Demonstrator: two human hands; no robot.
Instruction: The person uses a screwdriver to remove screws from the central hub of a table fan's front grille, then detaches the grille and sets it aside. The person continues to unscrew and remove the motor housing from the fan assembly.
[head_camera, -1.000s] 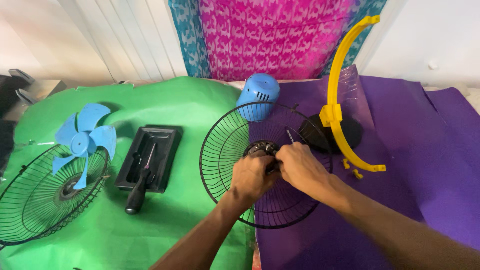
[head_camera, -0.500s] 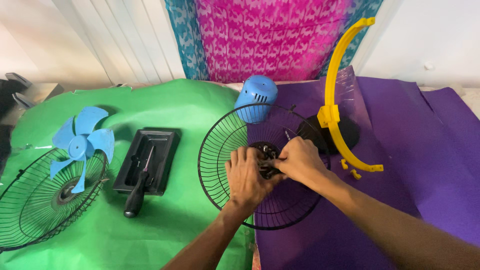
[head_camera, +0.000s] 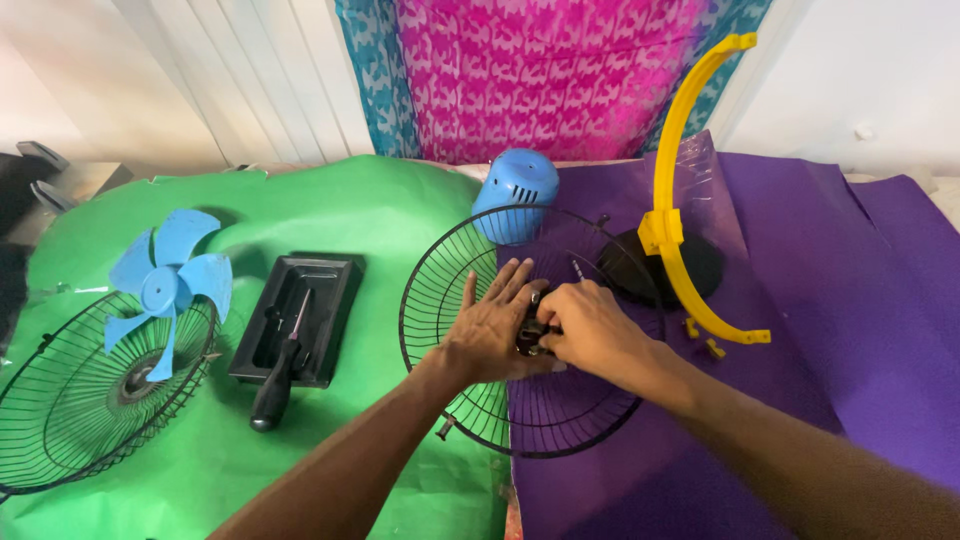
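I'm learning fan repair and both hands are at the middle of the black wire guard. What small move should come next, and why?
Probably a short turn of the dark centre part by the right hand, while the left hand lies flat on the wire guard. The right fingers pinch that part and the left palm steadies the guard, so a twist looks likeliest.

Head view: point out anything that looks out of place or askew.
The blue five-bladed plastic fan blade leans tilted on the rim of the black wire grille at left rather than lying flat. A black-handled screwdriver hangs half out of the black plastic tray.
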